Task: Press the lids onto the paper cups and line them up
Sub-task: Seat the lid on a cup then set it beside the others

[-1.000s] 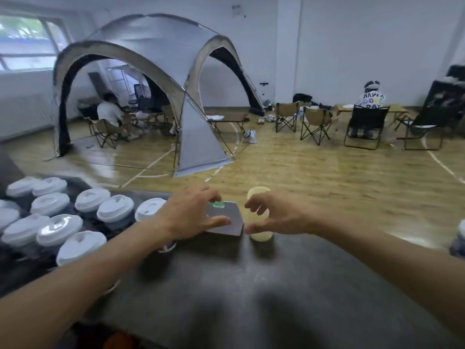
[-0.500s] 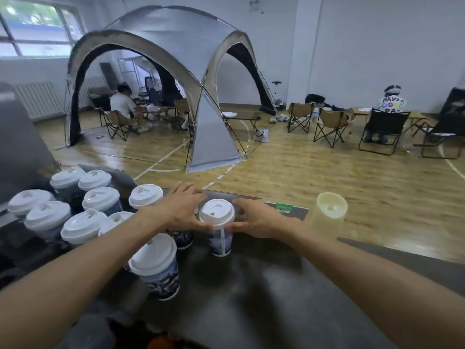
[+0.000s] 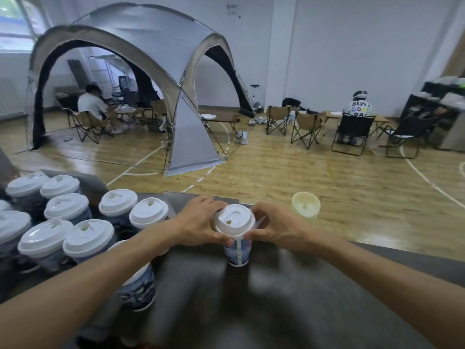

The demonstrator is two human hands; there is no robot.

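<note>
Since half second ago, both hands close tighter around lid rim; cup stays at same place on desk.

Head view: left hand (image 3: 201,224) grips left side of white lid (image 3: 234,219), fingers curled on rim. Right hand (image 3: 278,226) grips right side same way. Lid sits on paper cup (image 3: 237,253), upright on dark desk (image 3: 289,298), near far edge. Lidded cups (image 3: 68,210) grouped at left. Pale yellow cup (image 3: 305,206) just right of hands.

Dark table (image 3: 289,298), lidded paper cups (image 3: 75,235) clustered left, one cup (image 3: 236,248) centre, cream cup (image 3: 305,207) right
</note>
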